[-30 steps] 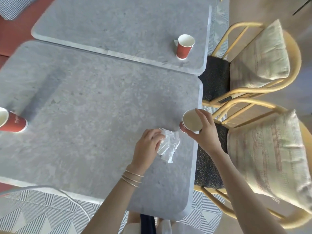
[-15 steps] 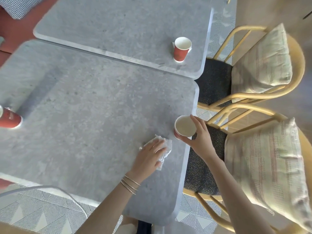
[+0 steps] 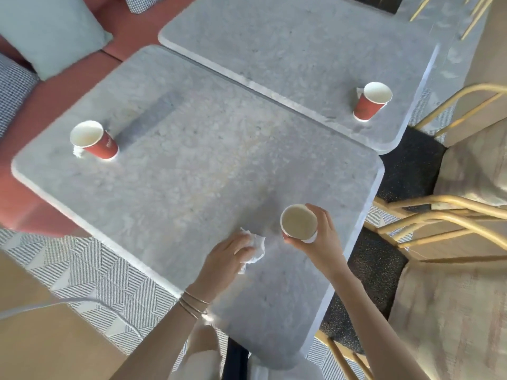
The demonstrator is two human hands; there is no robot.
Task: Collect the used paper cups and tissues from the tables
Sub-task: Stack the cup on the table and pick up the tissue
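Since the earlier frame the right hand (image 3: 325, 238) has carried its red paper cup (image 3: 299, 222) in from the tabletop's right edge, so it now sits over the near tabletop (image 3: 192, 182), lower right of centre. Its fingers and thumb wrap the cup's wall, and the cup's mouth faces up. The left hand (image 3: 226, 260) stays on the crumpled tissue (image 3: 256, 249) just left of that cup, fingers curled over the paper and bunching it against the tabletop.

More of the scene has come into view. A second cup (image 3: 94, 140) stands upright at the left of the near tabletop with a small tissue scrap (image 3: 78, 152) touching its base. A third cup (image 3: 371, 102) stands on the far tabletop (image 3: 301, 45) at upper right, with white paper (image 3: 359, 92) just behind it.
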